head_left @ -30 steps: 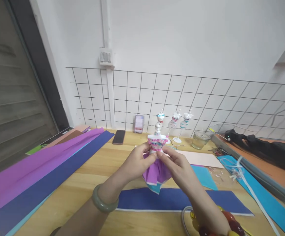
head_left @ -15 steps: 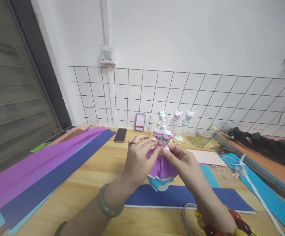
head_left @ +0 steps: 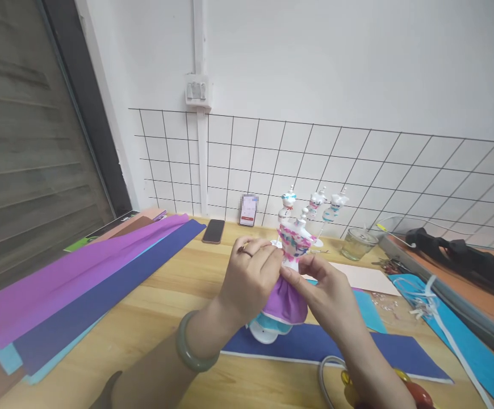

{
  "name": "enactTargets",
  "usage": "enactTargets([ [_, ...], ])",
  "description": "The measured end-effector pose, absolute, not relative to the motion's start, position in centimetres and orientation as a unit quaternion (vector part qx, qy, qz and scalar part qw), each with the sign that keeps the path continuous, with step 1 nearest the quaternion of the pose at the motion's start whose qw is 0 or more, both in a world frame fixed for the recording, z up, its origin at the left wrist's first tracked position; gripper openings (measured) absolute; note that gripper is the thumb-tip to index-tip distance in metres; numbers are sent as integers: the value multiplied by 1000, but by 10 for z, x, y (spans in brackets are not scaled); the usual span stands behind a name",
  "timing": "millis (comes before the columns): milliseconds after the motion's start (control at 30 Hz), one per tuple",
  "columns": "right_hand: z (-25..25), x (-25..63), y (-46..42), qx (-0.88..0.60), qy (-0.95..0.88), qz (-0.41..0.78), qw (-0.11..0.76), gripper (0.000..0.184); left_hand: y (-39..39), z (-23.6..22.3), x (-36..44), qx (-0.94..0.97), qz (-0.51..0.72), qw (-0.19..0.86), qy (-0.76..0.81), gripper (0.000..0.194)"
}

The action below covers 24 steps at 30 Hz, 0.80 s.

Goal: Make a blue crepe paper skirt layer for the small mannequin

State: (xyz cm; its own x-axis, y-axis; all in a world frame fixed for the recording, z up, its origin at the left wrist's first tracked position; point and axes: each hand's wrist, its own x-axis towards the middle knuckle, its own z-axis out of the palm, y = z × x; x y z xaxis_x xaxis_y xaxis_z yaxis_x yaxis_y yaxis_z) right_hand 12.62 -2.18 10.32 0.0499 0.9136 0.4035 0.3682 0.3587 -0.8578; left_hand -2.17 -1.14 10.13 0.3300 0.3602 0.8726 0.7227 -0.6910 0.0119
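Note:
A small white mannequin doll (head_left: 294,238) with a pink and teal patterned bodice stands on a white round base (head_left: 264,334). A purple crepe paper skirt (head_left: 287,301) over a teal layer is gathered at its waist. My left hand (head_left: 253,278) wraps the skirt's left side, fingers pinching at the waist. From the right, my right hand (head_left: 330,287) pinches the same waist. A strip of dark blue crepe paper (head_left: 358,346) lies flat on the wooden table (head_left: 174,295) under the doll.
Long purple and dark blue paper sheets (head_left: 80,278) lie at the left. Against the wire grid wall stand three dressed mannequins (head_left: 315,207), a phone on a stand (head_left: 248,210), a dark phone (head_left: 213,230) and a glass jar (head_left: 358,243). Teal paper and white ribbon (head_left: 438,324) lie at right.
The doll has tilted right and shifted rightward in view as my head turned. Both hands stayed pinched at its waist, the left hand closing further over the skirt.

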Motion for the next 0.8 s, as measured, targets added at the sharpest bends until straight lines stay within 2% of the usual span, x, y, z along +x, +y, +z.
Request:
enactTargets([
  [200, 101, 127, -21, -491, -627, 310, 519, 33, -7, 100, -24, -798, -473, 157, -340, 17],
  [400, 104, 126, -22, -441, -579, 448, 519, 35, -5, 100, -20, -745, -576, -21, -336, 16],
  [633, 100, 127, -16, -438, -554, 472, 528, 32, -5, 107, -22, -686, -569, -238, -387, 13],
  [700, 98, 127, -16, -440, -558, 464, 529, 32, -5, 109, -24, -692, -554, -256, -385, 14],
  [800, 97, 126, -16, -444, -571, 442, 530, 33, -5, 108, -25, -714, -545, -206, -388, 12],
])
